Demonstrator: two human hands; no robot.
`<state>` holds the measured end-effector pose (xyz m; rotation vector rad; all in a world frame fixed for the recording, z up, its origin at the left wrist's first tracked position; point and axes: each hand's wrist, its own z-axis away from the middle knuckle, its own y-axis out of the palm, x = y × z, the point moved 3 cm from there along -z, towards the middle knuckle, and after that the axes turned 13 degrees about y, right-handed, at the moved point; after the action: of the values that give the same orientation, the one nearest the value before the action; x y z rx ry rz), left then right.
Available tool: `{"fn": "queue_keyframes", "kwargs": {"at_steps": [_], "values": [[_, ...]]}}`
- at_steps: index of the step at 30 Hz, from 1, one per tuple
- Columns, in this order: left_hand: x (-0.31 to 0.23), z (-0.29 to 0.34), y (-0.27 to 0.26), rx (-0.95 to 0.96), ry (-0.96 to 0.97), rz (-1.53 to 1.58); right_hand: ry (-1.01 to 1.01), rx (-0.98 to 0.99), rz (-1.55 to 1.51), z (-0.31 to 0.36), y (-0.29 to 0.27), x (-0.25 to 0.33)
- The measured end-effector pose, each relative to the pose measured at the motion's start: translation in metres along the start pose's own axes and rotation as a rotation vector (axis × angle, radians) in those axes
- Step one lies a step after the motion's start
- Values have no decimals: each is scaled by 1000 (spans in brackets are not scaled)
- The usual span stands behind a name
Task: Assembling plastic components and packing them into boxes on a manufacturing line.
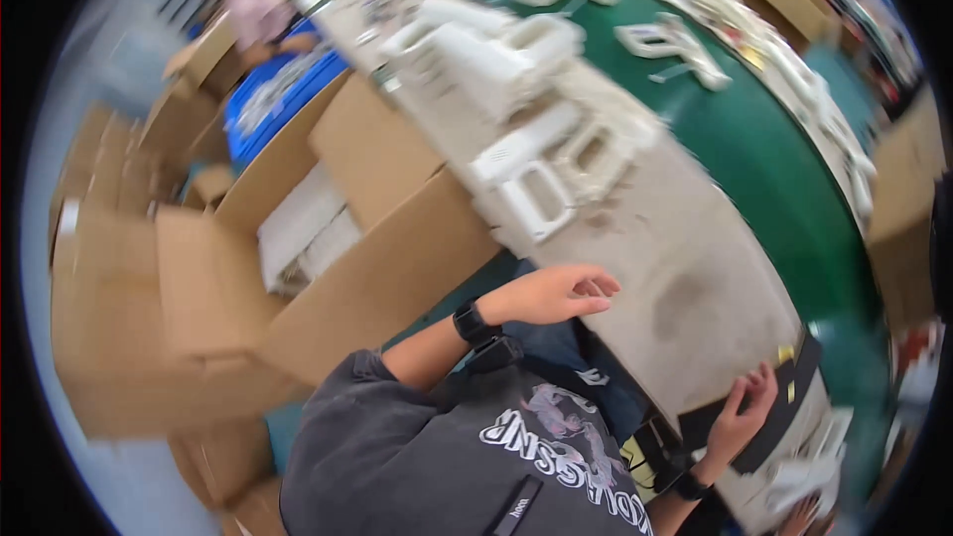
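My left hand (pixel 571 295) hangs over the near edge of the pale worktop (pixel 730 308), its fingers loosely curled and apart, holding nothing. Nearest to it is a white plastic frame with an oval opening (pixel 534 201). Beside that lie a cream-coloured plastic shell (pixel 596 157) and a pile of white plastic housings (pixel 486 55). My right hand (pixel 743 412) is farther right, by a black mat (pixel 784 402) on the worktop. Its fingers are spread, with nothing in them. Whether it touches the mat I cannot tell.
To my left stands a large open cardboard box (pixel 387 278) with pale pieces inside. Beyond the worktop runs a green conveyor belt (pixel 735 124) carrying white handle-shaped shells (pixel 675 48). A co-worker (pixel 260 10) sits near a blue bin (pixel 283 99); another person's hand (pixel 799 516) shows lower right.
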<state>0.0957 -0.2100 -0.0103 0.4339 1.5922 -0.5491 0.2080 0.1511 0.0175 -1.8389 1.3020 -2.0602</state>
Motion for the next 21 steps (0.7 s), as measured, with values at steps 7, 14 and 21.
{"fn": "queue_keyframes", "kwargs": {"at_steps": [7, 14, 21], "values": [[-31, 177, -122, -677, -154, -215, -355, 680, -8, 48, 137, 89], [57, 422, -304, -974, -770, -658, -169, 715, -18, 14, 192, 45], [206, 551, -348, -881, -1236, -215, 32, 610, -299, 1, 204, 17]]}}
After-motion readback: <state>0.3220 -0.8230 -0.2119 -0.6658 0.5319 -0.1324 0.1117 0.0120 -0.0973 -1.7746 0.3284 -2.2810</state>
